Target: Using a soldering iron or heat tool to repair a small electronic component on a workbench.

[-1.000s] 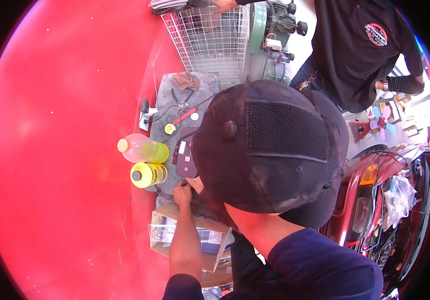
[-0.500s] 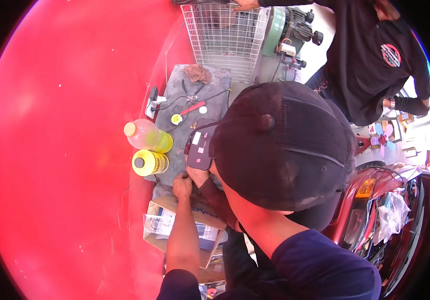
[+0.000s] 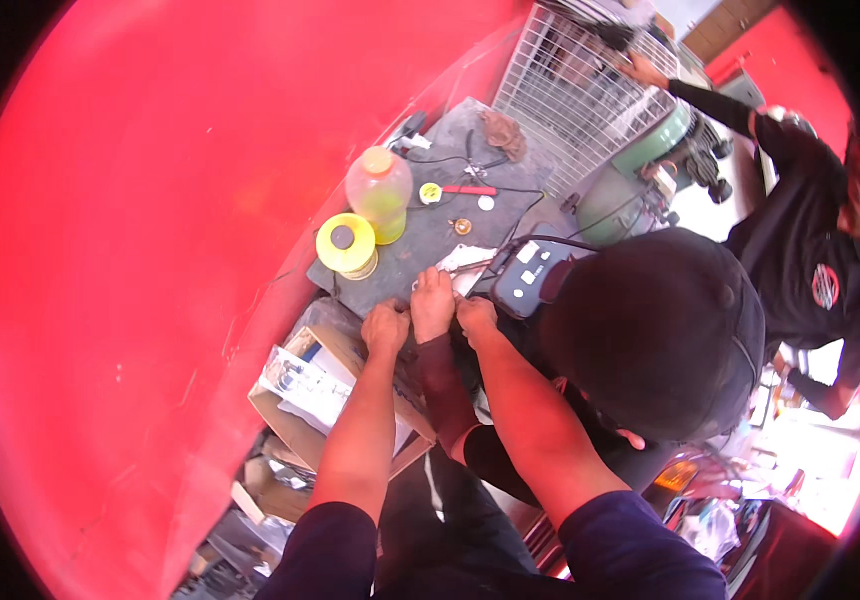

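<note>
My left hand (image 3: 386, 326) is closed at the near edge of the grey worktable (image 3: 345, 287), fingertips curled; whatever it grips is hidden. Just to its right lies a co-worker's hand (image 3: 433, 302), its arm in a dark sleeve. Beyond that, my right hand (image 3: 477, 317) is closed too, its fingers pinched by the co-worker's hand, with nothing I can make out in them. A crumpled white paper or cloth (image 3: 465, 262) with a thin dark piece across it sits past our hands. Close to my right hand stands a dark grey box with white labels (image 3: 525, 283).
The co-worker's black cap (image 3: 660, 330) blocks the right. A yellow-topped bottle (image 3: 346, 243), an orange-capped bottle (image 3: 380, 190), a red-handled tool (image 3: 470, 190) and a brown rag (image 3: 503, 134) are on the table. An open cardboard box (image 3: 280, 410) stands below. Another person (image 3: 800, 200) is behind.
The whole view has turned. The co-worker's capped head and the dark box now sit farther right, so my right hand and the white paper or cloth have come into sight.
</note>
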A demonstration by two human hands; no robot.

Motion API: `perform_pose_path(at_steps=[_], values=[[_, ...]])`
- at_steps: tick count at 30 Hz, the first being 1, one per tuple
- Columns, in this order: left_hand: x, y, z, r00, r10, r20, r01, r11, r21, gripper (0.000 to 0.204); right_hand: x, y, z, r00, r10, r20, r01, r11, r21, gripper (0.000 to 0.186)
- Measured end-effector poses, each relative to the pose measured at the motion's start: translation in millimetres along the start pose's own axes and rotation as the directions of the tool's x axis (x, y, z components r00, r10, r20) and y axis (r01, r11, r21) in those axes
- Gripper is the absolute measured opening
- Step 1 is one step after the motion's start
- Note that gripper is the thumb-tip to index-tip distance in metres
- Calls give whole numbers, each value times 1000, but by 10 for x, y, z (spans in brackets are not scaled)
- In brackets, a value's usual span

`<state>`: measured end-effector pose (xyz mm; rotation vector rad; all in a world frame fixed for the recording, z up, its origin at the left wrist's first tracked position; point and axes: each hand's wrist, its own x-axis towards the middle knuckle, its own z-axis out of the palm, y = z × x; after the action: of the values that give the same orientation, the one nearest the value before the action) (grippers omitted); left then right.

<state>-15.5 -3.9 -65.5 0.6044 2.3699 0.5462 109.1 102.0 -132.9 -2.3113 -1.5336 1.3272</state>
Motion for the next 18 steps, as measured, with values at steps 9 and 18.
perform_pose_path(at_steps=[9, 18], values=[[-54, -7, -94, 998, -41, 41, 42, 999, -20, 22, -246, -184, -292, 962, 22, 272, -53, 993, 107, 24], [-17, -41, -39, 998, -34, 47, 35, 999, -6, 22, -216, -151, -280, 963, -17, 270, -20, 990, 136, 20]])
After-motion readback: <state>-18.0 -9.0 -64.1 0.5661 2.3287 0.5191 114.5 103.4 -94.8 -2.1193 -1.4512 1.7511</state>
